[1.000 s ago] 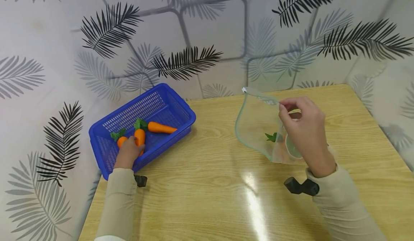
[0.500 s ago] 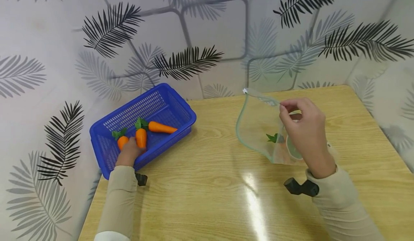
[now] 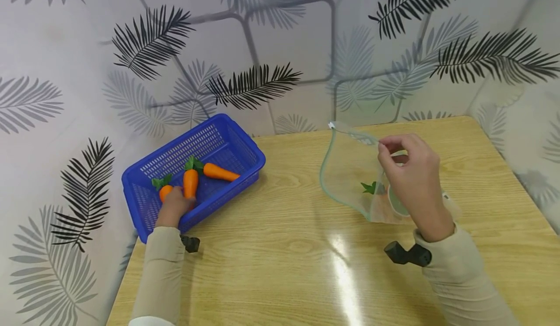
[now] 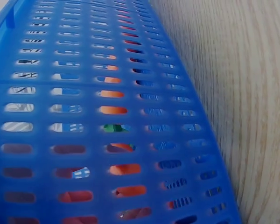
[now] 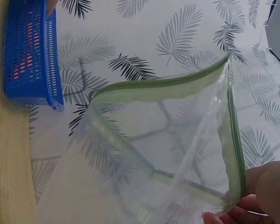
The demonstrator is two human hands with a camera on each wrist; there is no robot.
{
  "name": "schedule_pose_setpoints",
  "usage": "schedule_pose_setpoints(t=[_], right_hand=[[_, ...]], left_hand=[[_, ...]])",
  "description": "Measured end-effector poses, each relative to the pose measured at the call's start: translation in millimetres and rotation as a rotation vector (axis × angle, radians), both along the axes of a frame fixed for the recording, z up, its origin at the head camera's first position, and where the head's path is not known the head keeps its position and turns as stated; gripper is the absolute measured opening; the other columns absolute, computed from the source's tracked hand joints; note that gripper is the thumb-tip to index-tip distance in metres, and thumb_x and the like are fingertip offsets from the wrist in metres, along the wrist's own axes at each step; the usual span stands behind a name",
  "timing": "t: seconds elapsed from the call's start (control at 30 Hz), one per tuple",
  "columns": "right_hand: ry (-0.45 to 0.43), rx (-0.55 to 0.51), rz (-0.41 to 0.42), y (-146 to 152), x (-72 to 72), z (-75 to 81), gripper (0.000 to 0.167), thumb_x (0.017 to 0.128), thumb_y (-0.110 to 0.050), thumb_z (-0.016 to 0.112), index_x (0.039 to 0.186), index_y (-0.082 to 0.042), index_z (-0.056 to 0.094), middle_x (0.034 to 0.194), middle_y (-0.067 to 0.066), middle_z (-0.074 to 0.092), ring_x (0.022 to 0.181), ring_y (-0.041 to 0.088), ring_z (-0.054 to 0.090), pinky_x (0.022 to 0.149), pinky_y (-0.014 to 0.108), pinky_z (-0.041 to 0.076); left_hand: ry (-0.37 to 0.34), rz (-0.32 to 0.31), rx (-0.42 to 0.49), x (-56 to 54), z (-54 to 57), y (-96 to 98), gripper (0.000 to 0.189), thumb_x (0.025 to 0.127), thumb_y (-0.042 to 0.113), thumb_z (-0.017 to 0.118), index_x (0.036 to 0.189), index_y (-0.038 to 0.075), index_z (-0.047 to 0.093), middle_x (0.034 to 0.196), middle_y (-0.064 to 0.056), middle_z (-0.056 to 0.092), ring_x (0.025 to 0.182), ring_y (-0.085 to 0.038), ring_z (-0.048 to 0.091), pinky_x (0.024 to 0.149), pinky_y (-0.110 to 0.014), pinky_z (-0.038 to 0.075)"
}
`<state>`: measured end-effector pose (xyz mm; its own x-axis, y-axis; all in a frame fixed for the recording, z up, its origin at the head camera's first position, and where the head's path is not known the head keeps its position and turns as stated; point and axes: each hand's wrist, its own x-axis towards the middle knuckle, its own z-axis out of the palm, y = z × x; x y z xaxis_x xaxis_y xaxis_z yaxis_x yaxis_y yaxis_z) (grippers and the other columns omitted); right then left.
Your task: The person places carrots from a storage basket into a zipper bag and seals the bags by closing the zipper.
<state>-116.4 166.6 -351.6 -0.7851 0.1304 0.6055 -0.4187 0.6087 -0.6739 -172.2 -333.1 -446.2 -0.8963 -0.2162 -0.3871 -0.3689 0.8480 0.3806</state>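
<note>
clearly, it turns on how the left grip point(image 3: 173, 206) stands to the middle carrot point(image 3: 190, 182): that carrot lies just beside its fingers, to their right and a little beyond, narrow end toward the person, leafy top pointing away. its long axis runs roughly in line with the left forearm, and its lower end is partly hidden by the fingers. whether they have closed on anything i cannot tell; from the left wrist, the slotted wall gets in the way. a second carrot point(image 3: 165, 193) shows just left of the hand, mostly covered, while a third point(image 3: 220, 172) lies more crosswise, its tip near the right-hand wall. all three sit inside the blue basket point(image 3: 218, 197).

well apart, across the counter point(image 3: 271, 253), the right grip point(image 3: 413, 168) pinches the rim of a clear bag point(image 3: 345, 163), whose mouth gapes in the right wrist view. the left hand is far nearer the carrots; the bag lies to its right.
</note>
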Motion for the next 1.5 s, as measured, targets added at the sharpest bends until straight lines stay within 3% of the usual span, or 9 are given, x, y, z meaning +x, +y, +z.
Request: schedule_pose_setpoints(t=[0.27, 0.53, 0.67, 0.8, 1.0, 1.13, 1.3, 1.5], right_hand=[[-0.006, 0.000, -0.003, 0.1, 0.4, -1.1, 0.012, 0.088, -0.011, 0.061, 0.094, -0.004, 0.068, 0.087, 0.001, 0.061, 0.077, 0.001, 0.053, 0.064, 0.006, 0.044], [-0.009, 0.001, -0.007, 0.2, 1.1, -1.1, 0.012, 0.088, -0.011, 0.061, 0.093, -0.003, 0.068, 0.087, 0.001, 0.062, 0.077, 0.002, 0.053, 0.064, 0.006, 0.044], [-0.007, -0.001, -0.005, -0.2, 1.1, -0.9, 0.012, 0.088, -0.011, 0.061, 0.093, -0.003, 0.068, 0.087, 0.002, 0.062, 0.077, 0.002, 0.054, 0.064, 0.006, 0.044], [-0.008, -0.001, -0.002, -0.8, 1.1, -1.0, 0.012, 0.088, -0.011, 0.061, 0.093, -0.002, 0.068, 0.087, 0.002, 0.061, 0.077, 0.002, 0.053, 0.064, 0.006, 0.044], [-0.008, 0.004, -0.003, -1.4, 0.9, -1.3, 0.012, 0.088, -0.010, 0.060, 0.092, -0.002, 0.067, 0.086, 0.002, 0.061, 0.076, 0.002, 0.053, 0.064, 0.006, 0.044], [-0.011, 0.007, -0.004, -1.6, 0.8, -1.6, 0.013, 0.088, -0.011, 0.060, 0.092, -0.002, 0.067, 0.086, 0.002, 0.061, 0.076, 0.002, 0.053, 0.064, 0.007, 0.045], [-0.014, 0.009, -0.002, -1.7, 0.5, -2.0, 0.013, 0.088, -0.012, 0.060, 0.092, -0.002, 0.067, 0.086, 0.002, 0.061, 0.077, 0.002, 0.053, 0.064, 0.007, 0.045], [-0.014, 0.016, 0.001, -1.9, -0.3, -2.7, 0.013, 0.088, -0.011, 0.060, 0.093, -0.002, 0.067, 0.086, 0.002, 0.061, 0.076, 0.003, 0.053, 0.064, 0.007, 0.045]], left_hand=[[0.196, 0.009, 0.013, 1.0, 3.6, 0.8, 0.055, 0.092, 0.019, 0.047, 0.133, -0.015, 0.032, 0.117, -0.033, 0.048, 0.093, -0.038, 0.050, 0.087, -0.050, 0.041], [0.446, 0.034, 0.143, -3.2, 5.7, 3.3, 0.052, 0.093, 0.015, 0.051, 0.136, -0.009, 0.035, 0.119, -0.027, 0.045, 0.099, -0.036, 0.046, 0.089, -0.048, 0.040], [0.531, 0.057, 0.241, -3.5, 10.5, 9.0, 0.048, 0.095, 0.020, 0.051, 0.136, -0.003, 0.039, 0.124, -0.021, 0.044, 0.097, -0.031, 0.047, 0.082, -0.038, 0.044], [0.570, 0.096, 0.379, 0.1, 20.4, 18.2, 0.051, 0.095, 0.027, 0.052, 0.138, 0.006, 0.036, 0.132, -0.013, 0.042, 0.100, -0.025, 0.052, 0.076, -0.025, 0.045], [0.656, 0.107, 0.690, 9.5, 47.3, 40.9, 0.050, 0.093, 0.016, 0.057, 0.134, 0.009, 0.031, 0.133, -0.010, 0.038, 0.118, -0.025, 0.049, 0.090, -0.025, 0.045], [0.681, 0.066, 0.809, 15.5, 63.5, 56.8, 0.054, 0.091, 0.007, 0.058, 0.135, 0.010, 0.027, 0.130, -0.011, 0.037, 0.121, -0.024, 0.045, 0.088, -0.022, 0.046], [0.667, -0.030, 0.993, 17.9, 67.5, 70.0, 0.057, 0.093, -0.002, 0.051, 0.138, 0.013, 0.020, 0.123, -0.010, 0.039, 0.106, -0.021, 0.051, 0.087, -0.024, 0.047], [0.660, -0.131, 1.020, 18.2, 67.5, 83.4, 0.052, 0.096, 0.013, 0.052, 0.136, 0.019, 0.020, 0.112, -0.009, 0.040, 0.090, -0.020, 0.051, 0.078, -0.025, 0.048]])
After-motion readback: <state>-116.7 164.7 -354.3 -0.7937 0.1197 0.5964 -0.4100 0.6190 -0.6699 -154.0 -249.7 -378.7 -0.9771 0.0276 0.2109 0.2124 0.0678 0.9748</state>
